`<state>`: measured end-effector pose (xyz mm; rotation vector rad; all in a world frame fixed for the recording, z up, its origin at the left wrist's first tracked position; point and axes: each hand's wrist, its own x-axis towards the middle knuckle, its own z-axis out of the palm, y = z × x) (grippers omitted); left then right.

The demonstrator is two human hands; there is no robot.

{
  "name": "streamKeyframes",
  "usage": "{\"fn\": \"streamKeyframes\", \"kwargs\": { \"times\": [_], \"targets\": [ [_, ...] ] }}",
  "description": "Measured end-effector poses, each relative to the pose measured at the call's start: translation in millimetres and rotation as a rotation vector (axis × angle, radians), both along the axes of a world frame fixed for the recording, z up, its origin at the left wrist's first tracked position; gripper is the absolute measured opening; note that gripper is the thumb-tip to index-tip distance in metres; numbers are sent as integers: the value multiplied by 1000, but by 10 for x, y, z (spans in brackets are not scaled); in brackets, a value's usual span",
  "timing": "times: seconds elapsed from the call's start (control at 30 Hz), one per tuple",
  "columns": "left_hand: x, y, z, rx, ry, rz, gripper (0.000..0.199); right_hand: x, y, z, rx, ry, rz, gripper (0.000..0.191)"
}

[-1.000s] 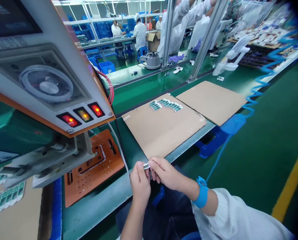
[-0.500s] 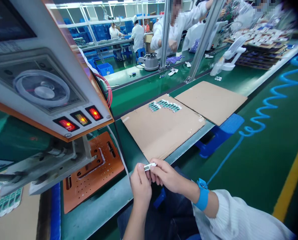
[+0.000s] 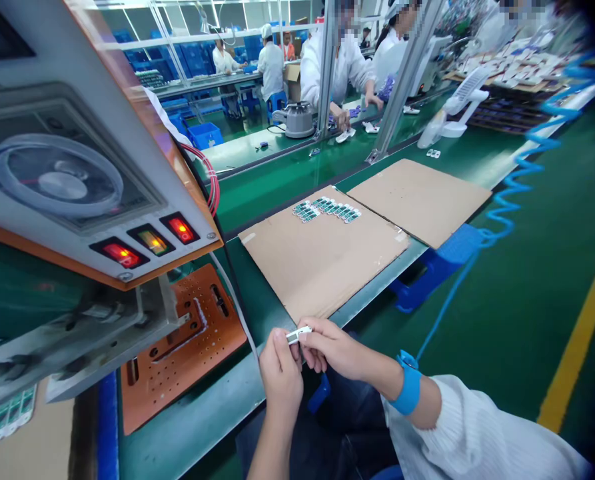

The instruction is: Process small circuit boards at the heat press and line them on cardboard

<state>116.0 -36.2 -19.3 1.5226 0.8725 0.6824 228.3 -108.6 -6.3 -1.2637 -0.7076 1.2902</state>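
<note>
White piece [image 3: 294, 337], small, with a darker window on its face, is sitting between the 2 hands, close by the near edge of the tabletop [image 3: 262, 300]; whether it's hanging directly over the edge, can't tell. Left hand [image 3: 281, 370] is pinching 1 end between thumb and fingers, right hand [image 3: 334, 348] is pinching the other end. So grip is closing on the piece from both sides; what the tucked fingers are doing underneath, can't tell. My read on doing this well: handling this small is calling for light, even fingertip pressure, thumbs riding the rim rather than pressing on the window, both ends staying level so nothing is twisting. A slip near that edge could be ending on the floor, so working over the near cardboard sheet [image 3: 322, 267] is looking safer. Wrist strap [image 3: 408, 387] is circling the right wrist, its cord [image 3: 447, 300] is trailing off; worth leaving it slack. Carriers: near sheet is holding a cluster of green-and-white boards [image 3: 337, 208] toward its far side, 2nd sheet [image 3: 420, 200] is lying just beside it. 3rd sheet [image 3: 47, 433], far left, is carrying more boards in rows. Layered stack [image 3: 497, 117], upper right, is bearing white parts [image 3: 522, 63] on top. Blue bin [image 3: 206, 135] and cardboard box [image 3: 292, 83] are standing in the background; contents, can't tell.
</note>
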Motion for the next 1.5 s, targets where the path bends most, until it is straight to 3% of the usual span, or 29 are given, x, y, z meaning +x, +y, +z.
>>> {"fn": "streamKeyframes", "kwargs": {
  "times": [0.1, 0.17, 0.23, 0.3, 0.37, 0.43, 0.53, 0.9, 1.0, 1.07, 1.17, 1.27, 1.4, 1.5],
  "targets": [
    [12, 7, -21, -8, 4, 1, 57, -55, -30, -29, 12, -58, -49, 22],
    [17, 8, -37, -31, 4, 21, 56, -89, -72, -70, 61, -236, -204, 16],
    [21, 4, -49, -57, 3, 26, 56, -88, -118, -118, 181, -625, -408, 25],
    [26, 1, -56, -62, 0, 25, 55, -41, -150, -165, 372, -1116, -506, 31],
    [31, 0, -60, -57, 2, 27, 55, 34, -153, -208, 562, -1470, -440, 31],
    [35, 0, -67, -46, 11, 39, 55, 107, -133, -247, 675, -1610, -321, 29],
    [40, -5, -77, -40, 22, 51, 55, 176, -88, -291, 730, -1615, -244, 29],
    [37, -11, -42, -78, -12, 75, 57, 182, 6, -223, 653, -1595, -261, 25],
    [33, -18, -35, -57, -13, 62, 56, 190, 8, -258, 723, -1564, -241, 27],
    [32, -29, -24, -39, -18, 57, 55, 200, 14, -280, 752, -1553, -300, 27],
    [55, -20, 13, 11, -6, 76, 51, 274, 1, -264, 674, -1539, -469, 26],
    [150, 63, 71, 263, 47, 39, 40, 471, -75, -203, 587, -1530, -541, 27],
    [353, 235, 103, 752, 115, -141, 24, 779, -201, -158, 414, -1531, -482, 20],
    [447, 309, 84, 1000, 284, -204, 22, 884, -222, -161, 294, -1470, -441, 16]
  ]
}}
